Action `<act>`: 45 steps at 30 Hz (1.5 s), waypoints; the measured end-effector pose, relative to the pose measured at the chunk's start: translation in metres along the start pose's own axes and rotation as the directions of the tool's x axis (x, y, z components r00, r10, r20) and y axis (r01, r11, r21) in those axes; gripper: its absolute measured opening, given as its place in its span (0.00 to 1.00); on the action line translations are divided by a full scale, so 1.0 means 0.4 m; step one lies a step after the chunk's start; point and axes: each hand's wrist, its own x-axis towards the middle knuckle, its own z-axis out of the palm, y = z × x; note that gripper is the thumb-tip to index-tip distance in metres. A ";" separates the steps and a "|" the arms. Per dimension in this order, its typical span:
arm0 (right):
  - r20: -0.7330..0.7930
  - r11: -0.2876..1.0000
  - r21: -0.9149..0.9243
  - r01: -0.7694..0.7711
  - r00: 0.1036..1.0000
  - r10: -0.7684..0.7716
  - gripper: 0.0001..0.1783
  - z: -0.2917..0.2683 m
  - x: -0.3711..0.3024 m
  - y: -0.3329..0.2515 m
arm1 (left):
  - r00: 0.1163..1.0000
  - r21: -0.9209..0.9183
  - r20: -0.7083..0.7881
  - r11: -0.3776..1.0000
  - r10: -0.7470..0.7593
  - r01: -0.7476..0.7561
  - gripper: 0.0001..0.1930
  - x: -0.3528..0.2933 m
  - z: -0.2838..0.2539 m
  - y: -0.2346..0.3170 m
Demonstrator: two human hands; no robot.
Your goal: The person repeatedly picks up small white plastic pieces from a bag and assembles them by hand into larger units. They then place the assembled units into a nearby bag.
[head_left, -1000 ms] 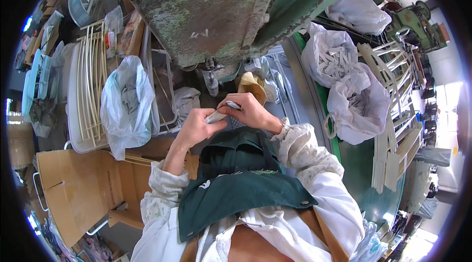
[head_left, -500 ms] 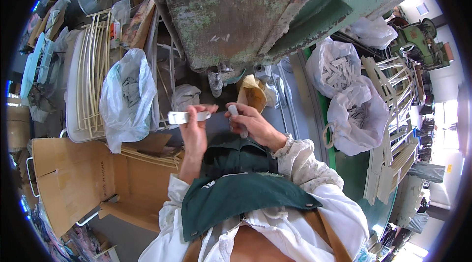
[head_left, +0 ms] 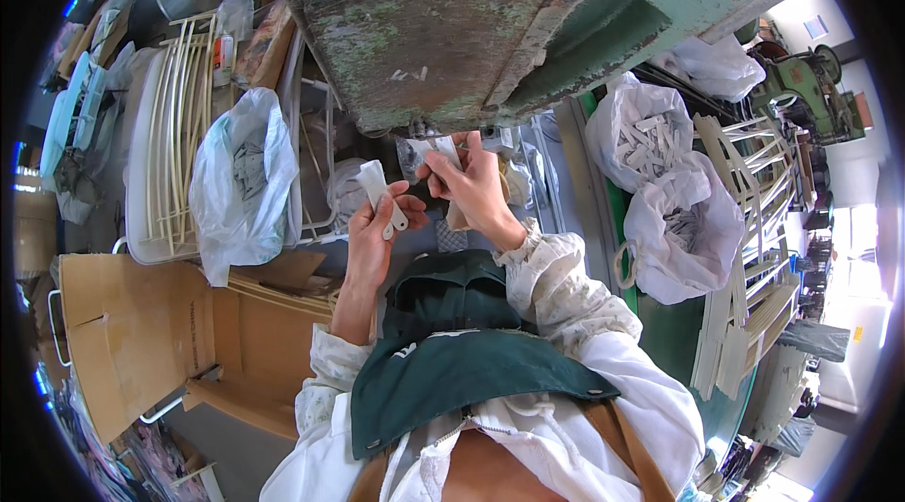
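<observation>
Between the fingers and thumb of my left hand (head_left: 370,240) are several flat white strips (head_left: 372,180) with rounded ends, fanned slightly apart; the lower ends seem to have small holes. My right hand (head_left: 479,193) is farther forward, its fingers closed on a flat white piece (head_left: 441,153) just below the front lower edge of a worn green machine (head_left: 434,49). The machine and fingers hide part of that piece, so I cannot tell whether it touches the machine.
A plastic bag of small grey pieces (head_left: 212,210) lies on the left, beside long pale strips (head_left: 170,144) in a white tray. An open cardboard box (head_left: 132,342) stands lower left. Two white bags (head_left: 603,139) (head_left: 721,238) holding flat pieces sit on the right near stacked slats (head_left: 773,313).
My right hand has moved forward to the machine's lower edge with its white piece. In my left hand the strips have turned from lying sideways to upright and fanned.
</observation>
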 end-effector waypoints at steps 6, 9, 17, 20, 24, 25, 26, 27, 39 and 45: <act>0.038 1.000 -0.007 0.014 0.999 -0.014 0.11 0.001 -0.002 -0.005 | 1.000 0.105 -0.014 0.994 -0.003 0.005 0.19 0.009 0.003 0.007; 0.074 0.998 -0.062 -0.005 0.997 0.009 0.10 -0.002 0.001 -0.005 | 0.998 0.025 -0.059 1.000 0.001 0.000 0.20 0.025 -0.010 -0.003; 0.044 0.660 -0.715 0.233 0.956 -0.289 0.08 -0.254 0.137 0.216 | 0.995 -0.352 0.101 0.935 0.000 0.036 0.16 0.046 -0.039 0.004; 0.200 0.321 -0.902 0.287 0.940 -0.277 0.11 -0.226 0.288 0.276 | 0.997 -0.383 0.077 0.923 -0.017 0.045 0.11 0.045 -0.054 -0.028; 0.192 0.167 -0.957 0.237 0.950 -0.247 0.12 -0.196 0.411 0.323 | 0.997 -0.096 -0.057 0.995 -0.043 0.037 0.07 0.003 -0.010 0.015; 0.200 0.164 -0.955 0.246 0.946 -0.254 0.12 -0.193 0.419 0.327 | 0.998 -0.052 -0.064 0.999 -0.021 0.017 0.08 -0.004 -0.013 0.022; 0.207 0.158 -0.955 0.252 0.944 -0.258 0.12 -0.190 0.422 0.334 | 0.998 -0.007 -0.069 1.000 0.001 -0.002 0.08 -0.009 -0.017 0.029; 0.208 0.172 -0.950 0.259 0.941 -0.267 0.12 -0.197 0.417 0.339 | 0.997 0.039 -0.072 0.999 0.022 -0.019 0.08 -0.012 -0.018 0.037; 0.165 0.528 -0.793 0.305 0.941 -0.297 0.16 -0.283 0.408 0.336 | 0.996 0.147 -0.074 0.988 0.051 -0.039 0.12 0.033 0.027 0.004; 0.173 0.969 -0.232 0.081 0.984 -0.041 0.05 -0.069 0.084 -0.053 | 0.982 0.140 -0.153 0.986 0.114 -0.093 0.12 0.026 0.012 0.018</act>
